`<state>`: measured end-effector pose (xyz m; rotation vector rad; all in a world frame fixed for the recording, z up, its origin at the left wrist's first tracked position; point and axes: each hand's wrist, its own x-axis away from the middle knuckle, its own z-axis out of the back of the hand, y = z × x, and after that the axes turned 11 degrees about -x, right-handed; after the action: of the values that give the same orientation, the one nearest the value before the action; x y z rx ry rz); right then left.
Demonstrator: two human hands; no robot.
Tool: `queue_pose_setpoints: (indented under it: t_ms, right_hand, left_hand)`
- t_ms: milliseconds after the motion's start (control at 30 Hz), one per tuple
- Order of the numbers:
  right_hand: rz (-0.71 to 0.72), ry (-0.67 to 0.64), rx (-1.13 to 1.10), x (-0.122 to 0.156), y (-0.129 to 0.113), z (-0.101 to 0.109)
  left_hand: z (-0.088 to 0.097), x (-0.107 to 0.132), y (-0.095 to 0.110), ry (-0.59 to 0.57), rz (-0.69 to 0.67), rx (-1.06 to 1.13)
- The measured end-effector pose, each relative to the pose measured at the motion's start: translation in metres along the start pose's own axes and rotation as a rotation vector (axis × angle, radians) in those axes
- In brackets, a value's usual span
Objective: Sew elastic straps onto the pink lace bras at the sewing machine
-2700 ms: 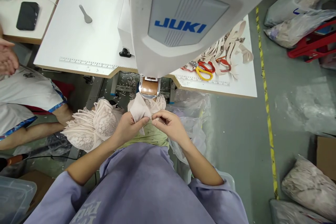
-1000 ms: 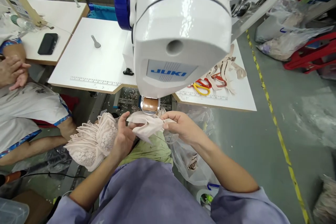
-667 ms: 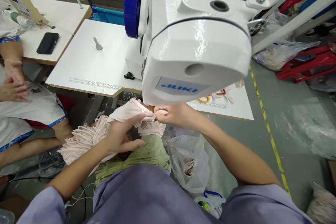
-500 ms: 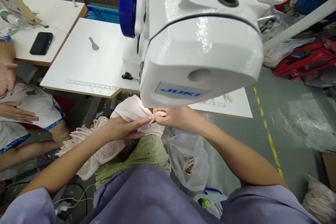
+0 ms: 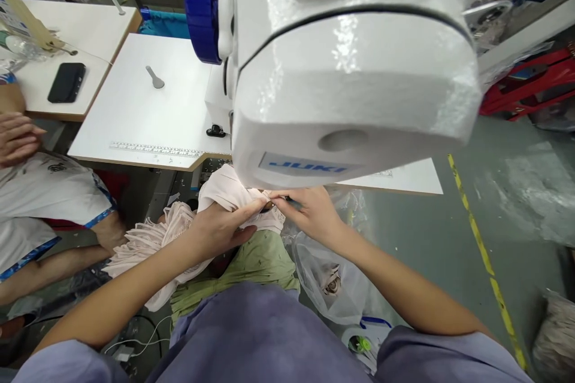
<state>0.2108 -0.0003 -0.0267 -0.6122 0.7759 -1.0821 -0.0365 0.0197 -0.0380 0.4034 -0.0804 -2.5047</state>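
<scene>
A pale pink fabric garment lies bunched beneath the head of the white sewing machine. My left hand grips it from the left, thumb stretched along its upper face. Just right of that thumb, my right hand pinches the garment's edge between thumb and fingers. The machine head hides the needle area and part of the cloth. Beside my left forearm hangs a bundle of pale pink lacy garments, with many thin strips at its edge. Green cloth covers my lap.
The white table carries a grey spoon-shaped tool and a printed ruler. At left, a person's hands are near another table with a black phone. A plastic bag with scraps hangs right of my lap.
My right hand has shifted its hold, from a closed fist on a fold to a fingertip pinch with fingers more extended. The other person's hands have come together. The view has shifted slightly.
</scene>
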Motion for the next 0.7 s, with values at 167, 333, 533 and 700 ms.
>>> queue_pose_setpoints:
  t_ms: [167, 333, 533, 700]
  right_hand:
    - [-0.024, 0.035, -0.054, -0.004, -0.002, -0.001]
    - [-0.039, 0.038, -0.095, -0.007, -0.007, 0.002]
    - [0.147, 0.168, -0.009, 0.009, 0.002, -0.013]
    - [0.309, 0.161, 0.132, 0.015, 0.016, -0.015]
  left_hand:
    - [0.001, -0.003, 0.015, 0.014, 0.080, 0.051]
    - [-0.001, -0.003, 0.019, 0.044, 0.102, 0.069]
    - [-0.001, 0.000, 0.023, 0.028, 0.129, 0.018]
    - [0.008, 0.002, 0.007, -0.017, 0.003, 0.012]
